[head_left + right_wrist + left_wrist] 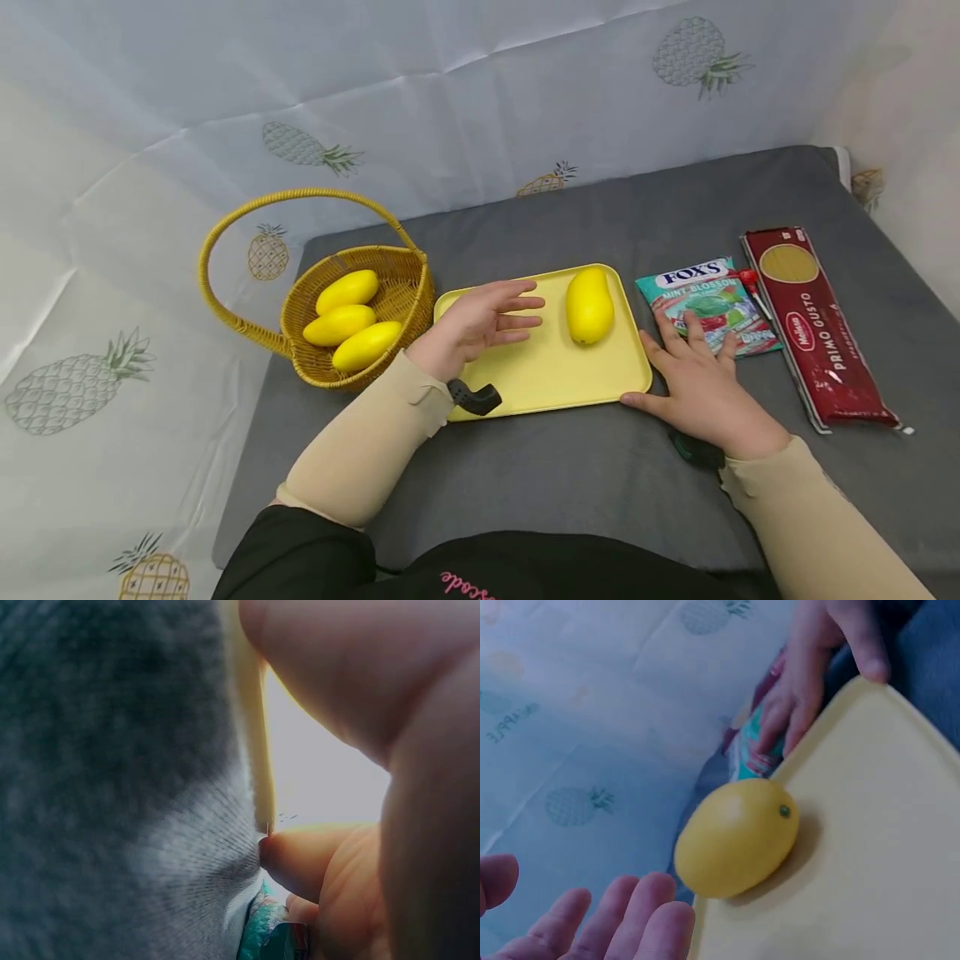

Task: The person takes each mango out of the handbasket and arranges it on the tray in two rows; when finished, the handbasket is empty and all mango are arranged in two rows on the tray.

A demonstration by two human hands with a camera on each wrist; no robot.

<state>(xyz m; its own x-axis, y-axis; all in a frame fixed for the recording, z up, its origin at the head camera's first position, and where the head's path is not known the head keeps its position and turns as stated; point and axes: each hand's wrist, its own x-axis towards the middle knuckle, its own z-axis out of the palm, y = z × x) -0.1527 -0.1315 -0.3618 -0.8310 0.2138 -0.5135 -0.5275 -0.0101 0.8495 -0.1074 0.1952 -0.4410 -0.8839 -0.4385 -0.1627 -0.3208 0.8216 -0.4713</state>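
Observation:
A yellow mango (pixel 589 305) lies on the right half of a pale yellow rectangular tray (pixel 540 379). My left hand (pixel 483 321) hovers over the tray's left side, fingers extended toward the mango with a gap between them; it holds nothing. At the tray's right end, my right hand (pixel 701 387) is spread, its thumb at the near corner and its index finger at the right edge. The other fingers reach over the lower part of a teal Fox's candy bag (pixel 693 287). In the right wrist view, thumb and finger touch the tray's rim (pixel 259 750).
Left of the tray stands a woven basket (pixel 408 292) with a tall arched handle (pixel 300 193), holding three yellow mangoes (pixel 348 292). A red pasta pack (pixel 821 333) and a red lollipop (pixel 748 277) lie at the right. Grey cloth (pixel 555 483) covers the table; a pineapple-print curtain (pixel 465 108) hangs behind.

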